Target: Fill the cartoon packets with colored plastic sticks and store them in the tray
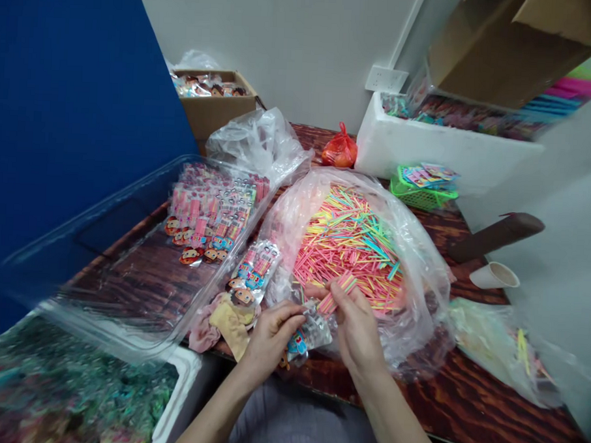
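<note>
My left hand (274, 328) pinches a small clear plastic packet (315, 330) with a printed cartoon figure at its lower end. Close beside it, my right hand (358, 322) grips a small bundle of pink and yellow sticks (335, 295), held just above the packet's upper part. Behind both hands lies a large clear bag (421, 253), spread wide around a heap of thin coloured sticks (348, 243), pink, yellow, green and blue. A few filled packets (254, 272) rest to the left of the bag, next to a yellow and pink cloth (232, 320).
A clear plastic tray (125, 312) at left holds many filled packets (212, 211). Behind stand a cardboard box (216, 113), a red bag (340, 148), a green basket (419, 191) and a white foam box (440, 146). A paper cup (495, 276) is at right.
</note>
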`<state>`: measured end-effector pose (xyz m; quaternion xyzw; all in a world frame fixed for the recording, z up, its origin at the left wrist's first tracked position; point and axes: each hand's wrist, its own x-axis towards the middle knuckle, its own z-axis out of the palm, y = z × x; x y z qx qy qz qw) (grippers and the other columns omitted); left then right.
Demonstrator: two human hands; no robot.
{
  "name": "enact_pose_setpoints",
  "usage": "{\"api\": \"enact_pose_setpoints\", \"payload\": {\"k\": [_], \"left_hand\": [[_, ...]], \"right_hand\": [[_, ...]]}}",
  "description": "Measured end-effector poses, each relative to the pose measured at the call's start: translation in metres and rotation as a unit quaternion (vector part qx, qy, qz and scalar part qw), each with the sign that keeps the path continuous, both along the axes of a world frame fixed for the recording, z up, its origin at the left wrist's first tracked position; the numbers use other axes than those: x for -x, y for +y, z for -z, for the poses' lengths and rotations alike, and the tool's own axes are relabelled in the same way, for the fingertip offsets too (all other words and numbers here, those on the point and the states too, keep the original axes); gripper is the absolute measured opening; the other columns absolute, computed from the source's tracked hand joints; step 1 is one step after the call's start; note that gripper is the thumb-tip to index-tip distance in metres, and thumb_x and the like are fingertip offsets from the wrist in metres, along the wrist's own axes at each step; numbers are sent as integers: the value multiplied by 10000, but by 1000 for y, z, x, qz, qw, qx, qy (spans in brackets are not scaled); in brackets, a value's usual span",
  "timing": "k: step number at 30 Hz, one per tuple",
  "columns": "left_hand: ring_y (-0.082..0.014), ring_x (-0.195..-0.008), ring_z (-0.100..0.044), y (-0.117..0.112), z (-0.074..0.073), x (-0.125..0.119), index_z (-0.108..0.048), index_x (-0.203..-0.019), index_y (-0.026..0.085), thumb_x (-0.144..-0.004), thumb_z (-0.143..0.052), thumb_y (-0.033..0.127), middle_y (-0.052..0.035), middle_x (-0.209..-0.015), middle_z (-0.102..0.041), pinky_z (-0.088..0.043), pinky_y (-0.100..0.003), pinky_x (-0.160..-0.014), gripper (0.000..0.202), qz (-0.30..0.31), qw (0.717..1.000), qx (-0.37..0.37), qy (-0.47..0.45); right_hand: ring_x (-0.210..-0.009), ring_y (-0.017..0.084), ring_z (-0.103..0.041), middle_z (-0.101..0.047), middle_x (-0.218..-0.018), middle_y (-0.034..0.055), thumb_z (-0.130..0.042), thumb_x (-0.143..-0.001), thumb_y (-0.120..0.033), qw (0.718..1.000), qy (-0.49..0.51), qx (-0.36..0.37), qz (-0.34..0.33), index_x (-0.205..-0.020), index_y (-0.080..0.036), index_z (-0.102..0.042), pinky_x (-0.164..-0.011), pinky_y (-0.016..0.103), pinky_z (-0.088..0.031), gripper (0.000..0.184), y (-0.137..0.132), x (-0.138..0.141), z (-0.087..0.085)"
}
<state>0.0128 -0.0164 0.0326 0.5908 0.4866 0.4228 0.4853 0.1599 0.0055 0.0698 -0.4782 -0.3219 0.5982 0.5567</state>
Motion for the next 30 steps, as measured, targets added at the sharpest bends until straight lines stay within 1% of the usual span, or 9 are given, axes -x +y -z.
{"api": "enact_pose_setpoints", "payload": {"k": [4,7,9,12,16,21,23,26,30], "left_hand": [[-184,-872,-623,0,-3,3,-729,-950,198,-912,-548,311,-46,-914,-695,-471,-277,-808,217,-4,1000,-8,-14],[-192,-913,-630,1,-4,5,-726,-978,201,-913,-550,311,-50,-945,-699,-476,-287,-838,218,-9,999,-1,-39],[-182,-899,-632,1,-4,5,-729,-960,210,-901,-572,301,-37,-934,-696,-482,-270,-816,191,-25,998,3,-60],[-169,-881,-633,2,-5,5,-728,-930,208,-876,-606,283,-24,-921,-691,-488,-249,-790,153,-49,995,11,-92],[-172,-879,-632,2,-7,7,-729,-921,190,-871,-606,274,-32,-907,-690,-490,-256,-796,157,-39,994,17,-102],[-175,-875,-634,-1,-7,8,-731,-923,190,-860,-613,278,-35,-904,-690,-493,-260,-793,160,-51,992,30,-113],[-176,-884,-630,-2,-6,8,-726,-926,191,-859,-614,281,-35,-916,-689,-490,-260,-798,159,-50,991,30,-124],[-169,-884,-619,-1,-6,7,-714,-923,187,-866,-609,275,-31,-917,-679,-479,-255,-809,149,-44,989,29,-140],[-158,-818,-595,0,-8,9,-694,-860,163,-874,-595,276,-21,-835,-646,-465,-250,-776,150,-49,989,27,-139]], "right_hand": [[-1153,233,-605,-701,-1181,60,-607,-888,-422,984,-113,-59,-121,-982,-231,-661,-1051,407,-395,220,-7,-1,-6],[-1184,228,-590,-643,-1277,60,-585,-906,-412,980,-103,-58,-161,-1226,-282,-563,-1025,408,-433,346,-11,-3,-13],[-1142,218,-615,-652,-1251,55,-569,-920,-387,986,-99,-71,-114,-1287,-308,-490,-979,392,-468,383,-14,-2,-16],[-1052,203,-638,-687,-1146,45,-527,-947,-336,976,-178,-125,-32,-1113,-282,-580,-923,349,-474,182,-17,2,-17],[-987,208,-632,-689,-1062,51,-516,-947,-291,938,-296,-168,-70,-948,-242,-644,-880,335,-463,137,-15,6,-15],[-903,191,-667,-701,-935,17,-574,-918,-236,973,-183,-143,3,-1216,-282,-483,-852,344,-495,315,-14,12,-11],[-857,186,-672,-695,-899,3,-599,-905,-216,969,-175,-168,46,-1176,-297,-494,-824,340,-505,301,-17,15,-6],[-901,198,-648,-684,-938,27,-560,-930,-208,935,-264,-237,30,-1000,-276,-604,-830,353,-489,108,-20,15,3],[-1060,237,-572,-645,-1096,69,-522,-950,-219,872,-383,-297,-73,-923,-243,-654,-913,408,-440,137,-20,10,2]]}}
